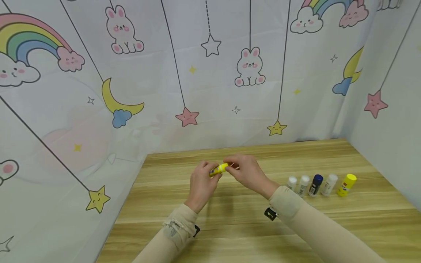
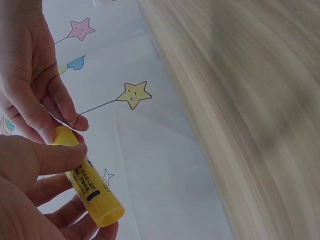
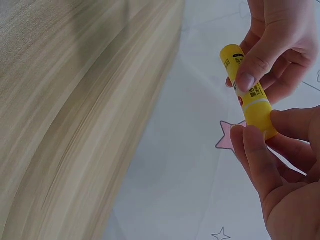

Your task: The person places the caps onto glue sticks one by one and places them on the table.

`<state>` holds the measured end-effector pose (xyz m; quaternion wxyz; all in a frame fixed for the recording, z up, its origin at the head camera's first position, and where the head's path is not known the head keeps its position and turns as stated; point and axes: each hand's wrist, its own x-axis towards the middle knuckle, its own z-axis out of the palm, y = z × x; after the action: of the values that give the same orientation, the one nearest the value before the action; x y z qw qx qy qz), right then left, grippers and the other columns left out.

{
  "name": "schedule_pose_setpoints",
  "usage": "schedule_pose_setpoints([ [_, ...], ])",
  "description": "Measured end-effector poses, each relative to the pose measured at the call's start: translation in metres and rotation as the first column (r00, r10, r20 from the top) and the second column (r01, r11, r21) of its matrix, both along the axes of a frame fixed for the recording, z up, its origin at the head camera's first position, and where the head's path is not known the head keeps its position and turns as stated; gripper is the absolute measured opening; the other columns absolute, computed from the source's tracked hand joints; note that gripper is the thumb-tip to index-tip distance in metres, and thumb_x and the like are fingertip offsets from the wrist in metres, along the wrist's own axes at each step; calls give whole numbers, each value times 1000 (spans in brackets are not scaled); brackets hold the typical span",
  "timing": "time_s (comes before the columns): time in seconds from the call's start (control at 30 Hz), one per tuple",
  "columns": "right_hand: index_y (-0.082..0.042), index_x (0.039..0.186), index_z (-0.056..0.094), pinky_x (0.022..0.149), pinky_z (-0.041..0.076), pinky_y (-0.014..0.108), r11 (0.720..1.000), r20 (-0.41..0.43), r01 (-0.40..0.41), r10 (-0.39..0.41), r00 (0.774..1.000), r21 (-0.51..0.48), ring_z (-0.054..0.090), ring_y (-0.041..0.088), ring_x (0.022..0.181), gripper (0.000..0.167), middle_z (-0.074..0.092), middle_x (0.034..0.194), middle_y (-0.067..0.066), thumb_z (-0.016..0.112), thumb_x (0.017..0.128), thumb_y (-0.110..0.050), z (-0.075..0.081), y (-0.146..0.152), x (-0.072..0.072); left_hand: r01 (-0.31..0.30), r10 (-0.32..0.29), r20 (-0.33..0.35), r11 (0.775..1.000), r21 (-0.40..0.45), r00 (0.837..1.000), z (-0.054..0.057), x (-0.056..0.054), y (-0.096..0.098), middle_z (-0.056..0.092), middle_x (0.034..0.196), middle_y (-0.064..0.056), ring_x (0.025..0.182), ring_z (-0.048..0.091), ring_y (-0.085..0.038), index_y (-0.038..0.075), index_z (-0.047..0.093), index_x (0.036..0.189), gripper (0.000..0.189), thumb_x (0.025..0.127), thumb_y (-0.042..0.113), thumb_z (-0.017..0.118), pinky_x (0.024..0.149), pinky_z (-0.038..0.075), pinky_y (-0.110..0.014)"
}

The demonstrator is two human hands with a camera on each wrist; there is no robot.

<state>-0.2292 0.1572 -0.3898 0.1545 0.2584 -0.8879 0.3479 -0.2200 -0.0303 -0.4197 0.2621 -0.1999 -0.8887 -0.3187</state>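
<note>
A yellow glue stick (image 1: 218, 169) with dark print is held above the table between both hands. My left hand (image 1: 200, 184) grips its printed body, thumb on one side and fingers behind, as the left wrist view shows. At the other end, my right hand (image 1: 248, 172) pinches the plain yellow cap (image 3: 261, 120) between thumb and fingertips. A pale band (image 3: 256, 104) runs round the tube where cap and body meet. In the left wrist view the right fingers partly hide the cap end of the glue stick (image 2: 89, 182).
Right of my right forearm, several tubes stand upright in a row on the wood-grain table (image 1: 158, 204): white ones (image 1: 330, 185), a dark blue one (image 1: 316, 185) and a yellow one (image 1: 346, 185). A printed cloth (image 1: 217, 91) hangs behind and beside the table.
</note>
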Motion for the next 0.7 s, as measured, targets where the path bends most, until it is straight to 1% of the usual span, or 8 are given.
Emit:
schedule_pose_setpoints([
  [0.23,-9,111,76,71,56,23,1000,-11,-15,15,1000,9,69,9,82,20,72,103,0,76,91,-9,0,0,0,18,-18,-11,1000,-9,1000,1,-1,1,69,95,-5,82,67,-20,8,76,107,29,80,10,87,72,56,-37],
  [0.37,-9,111,76,72,56,23,1000,-4,-27,27,1000,9,67,8,83,19,72,101,-1,75,92,-9,0,0,1,31,-31,-24,999,-13,999,0,0,1,70,93,-3,80,67,-18,9,76,105,28,79,10,87,70,56,-35],
  [0.57,-11,110,76,72,55,24,1000,9,-29,29,1000,7,65,7,82,17,70,100,-3,73,93,-8,-2,1,1,47,-48,-70,999,-21,996,-1,0,1,72,93,-3,78,67,-16,9,76,101,27,78,11,89,68,56,-33],
  [0.63,-11,109,75,69,55,24,1000,16,-26,26,1000,-2,64,7,80,17,69,99,-4,73,93,-7,-3,1,2,57,-58,-89,998,-20,994,-2,0,1,72,93,-4,77,67,-17,8,76,100,26,77,11,89,67,56,-33],
  [0.7,-11,108,74,63,54,24,1000,29,-20,21,999,-17,63,7,76,16,68,95,-4,72,93,-4,-3,0,3,66,-68,-106,998,-21,992,-2,0,2,72,93,-4,77,68,-17,7,76,99,26,77,11,89,67,56,-32],
])
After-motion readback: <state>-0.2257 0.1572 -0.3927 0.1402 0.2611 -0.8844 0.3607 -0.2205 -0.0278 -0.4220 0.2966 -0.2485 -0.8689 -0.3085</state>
